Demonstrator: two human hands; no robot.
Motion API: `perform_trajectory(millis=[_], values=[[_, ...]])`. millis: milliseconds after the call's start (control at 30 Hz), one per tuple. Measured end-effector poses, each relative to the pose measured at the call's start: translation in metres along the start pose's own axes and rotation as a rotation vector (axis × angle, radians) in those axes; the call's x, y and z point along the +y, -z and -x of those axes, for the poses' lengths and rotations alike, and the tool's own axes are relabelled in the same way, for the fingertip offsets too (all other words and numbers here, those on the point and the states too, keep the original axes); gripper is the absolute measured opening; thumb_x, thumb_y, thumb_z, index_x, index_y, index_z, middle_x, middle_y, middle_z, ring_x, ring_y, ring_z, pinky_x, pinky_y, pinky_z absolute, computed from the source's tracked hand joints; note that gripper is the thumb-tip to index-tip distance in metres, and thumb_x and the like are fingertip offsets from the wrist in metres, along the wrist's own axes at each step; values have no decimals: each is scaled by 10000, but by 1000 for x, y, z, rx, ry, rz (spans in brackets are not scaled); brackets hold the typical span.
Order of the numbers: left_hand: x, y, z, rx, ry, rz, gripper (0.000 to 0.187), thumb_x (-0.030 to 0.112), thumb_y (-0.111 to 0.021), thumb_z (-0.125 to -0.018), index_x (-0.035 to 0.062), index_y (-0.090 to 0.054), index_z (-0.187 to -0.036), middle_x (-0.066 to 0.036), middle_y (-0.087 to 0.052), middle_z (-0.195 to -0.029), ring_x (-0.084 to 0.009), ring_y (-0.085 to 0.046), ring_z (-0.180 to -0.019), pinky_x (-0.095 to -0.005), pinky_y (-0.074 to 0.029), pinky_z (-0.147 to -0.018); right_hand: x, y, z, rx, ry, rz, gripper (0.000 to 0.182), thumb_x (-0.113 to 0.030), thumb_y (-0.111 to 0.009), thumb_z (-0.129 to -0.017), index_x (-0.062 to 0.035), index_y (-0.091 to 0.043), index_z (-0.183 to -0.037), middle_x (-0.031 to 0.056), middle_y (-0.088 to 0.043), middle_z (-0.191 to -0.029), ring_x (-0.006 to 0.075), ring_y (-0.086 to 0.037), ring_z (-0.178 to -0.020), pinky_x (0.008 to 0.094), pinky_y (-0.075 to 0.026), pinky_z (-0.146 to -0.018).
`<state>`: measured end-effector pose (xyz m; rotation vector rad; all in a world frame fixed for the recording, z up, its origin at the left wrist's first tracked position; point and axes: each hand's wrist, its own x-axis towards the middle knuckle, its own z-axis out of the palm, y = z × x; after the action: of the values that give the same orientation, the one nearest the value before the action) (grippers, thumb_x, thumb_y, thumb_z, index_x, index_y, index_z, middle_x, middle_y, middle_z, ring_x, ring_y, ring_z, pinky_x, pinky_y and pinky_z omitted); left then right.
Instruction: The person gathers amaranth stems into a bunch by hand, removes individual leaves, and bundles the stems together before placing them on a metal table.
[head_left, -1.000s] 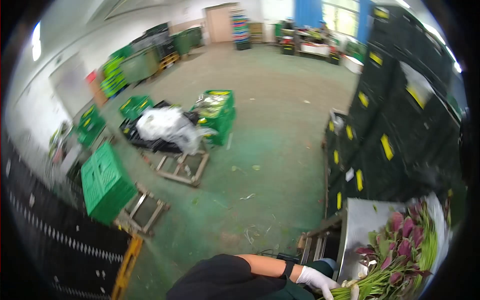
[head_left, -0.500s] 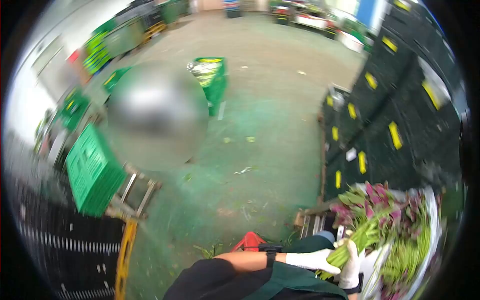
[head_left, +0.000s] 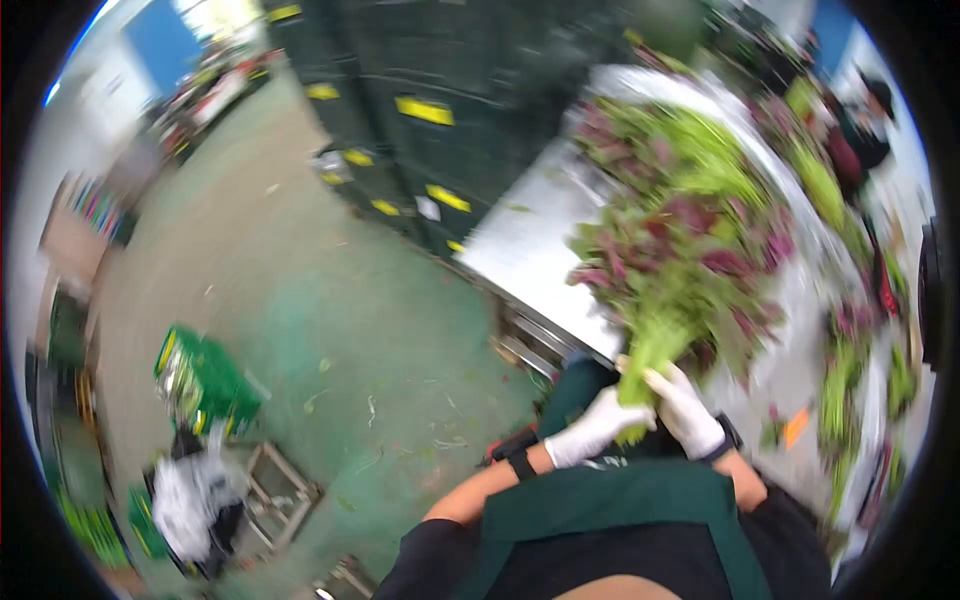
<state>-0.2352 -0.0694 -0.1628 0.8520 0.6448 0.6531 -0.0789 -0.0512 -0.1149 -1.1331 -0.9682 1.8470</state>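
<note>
My left hand (head_left: pixel 603 422) and my right hand (head_left: pixel 688 408) both wear white gloves. Their fingers are wrapped round the green stems of a bunch of leafy greens (head_left: pixel 655 345) with purple-red leaves. The leaves point away from me, over the metal table (head_left: pixel 540 255). Behind them, more greens (head_left: pixel 690 150) lie on clear plastic sheeting (head_left: pixel 640 80). Further bunches (head_left: pixel 840 385) rest along the right side of the table.
Dark stacked crates (head_left: pixel 440 120) with yellow labels stand behind the table. A green crate (head_left: pixel 215 375) and a metal frame (head_left: pixel 275 495) are on the floor at left. Another person (head_left: pixel 865 130) is at the upper right. Plant scraps litter the floor.
The view has swung right, towards the table. The held bunch now stretches out in front of me over the table, with both hands still around its stems.
</note>
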Motion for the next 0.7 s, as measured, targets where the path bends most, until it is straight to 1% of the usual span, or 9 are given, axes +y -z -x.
perform_trajectory(millis=[67, 133, 200, 267, 400, 467, 600, 633, 700], values=[[-16, -7, -8, 8, 152, 335, 328, 94, -684, -827, -2, -589, -1126, -42, -642, -1010, -103, -600, -892, -269, -493, -780, 27, 23, 11, 18, -169, 73, 575, -219, -647, -908, 18, -415, -1378, 127, -582, -1263, 195, -563, -1146, 338, -445, -989], [-24, -12, -10, 61, 79, 121, 334, 72, -677, -837, -16, -579, -1144, -44, -644, -1036, -114, -608, -933, -268, -484, -818, 36, 18, 21, 100, -63, 173, 530, -170, -666, -887, 7, -460, -1342, 101, -592, -1236, 164, -569, -1106, 319, -448, -970], [-28, -12, -14, -14, 120, 100, 379, 67, -672, -844, -19, -553, -1194, -48, -629, -1083, -126, -600, -983, -273, -467, -868, 29, 19, 29, 172, -94, 171, 491, -129, -674, -866, 0, -494, -1305, 80, -603, -1191, 146, -569, -1066, 307, -448, -951], [-24, -19, -16, -38, 164, 112, 483, 55, -653, -851, -19, -478, -1295, -68, -585, -1183, -140, -565, -1080, -287, -438, -936, 43, 32, 32, 169, -27, 104, 484, -158, -692, -847, 3, -519, -1270, 75, -626, -1135, 137, -576, -1029, 294, -448, -934], [-15, -18, -10, -47, 221, 288, 451, 49, -591, -889, -12, -468, -1319, -107, -577, -1242, -199, -572, -1127, -332, -436, -986, 45, 39, 40, 180, 109, 224, 430, -183, -692, -857, 23, -568, -1214, 85, -650, -1092, 131, -584, -999, 300, -460, -913], [-12, -21, -9, 6, 217, 274, 451, 54, -590, -894, -11, -465, -1323, -106, -575, -1243, -196, -569, -1130, -335, -434, -989, 36, 40, 46, 165, 123, 173, 442, -215, -689, -861, 29, -569, -1209, 104, -658, -1079, 147, -595, -991, 309, -462, -912], [-16, -21, -12, 59, 185, 115, 442, 58, -589, -898, -19, -464, -1315, -109, -587, -1229, -189, -578, -1115, -331, -443, -983, 46, 58, 46, 149, 173, 330, 452, -268, -665, -871, 21, -566, -1204, 143, -662, -1053, 191, -621, -972, 324, -469, -895], [-15, -21, -12, 86, 212, 141, 441, 35, -608, -879, -12, -492, -1302, -84, -597, -1224, -167, -565, -1112, -307, -423, -984, 46, 61, 46, 149, 158, 343, 432, -260, -658, -872, 19, -570, -1190, 137, -664, -1034, 193, -625, -949, 327, -475, -877], [-14, -19, -12, 108, 227, 157, 455, 33, -594, -871, -19, -485, -1309, -95, -595, -1236, -172, -566, -1119, -306, -418, -989, 45, 65, 49, 179, 166, 372, 398, -240, -653, -869, 20, -577, -1160, 129, -666, -1000, 195, -627, -909, 328, -484, -846]])
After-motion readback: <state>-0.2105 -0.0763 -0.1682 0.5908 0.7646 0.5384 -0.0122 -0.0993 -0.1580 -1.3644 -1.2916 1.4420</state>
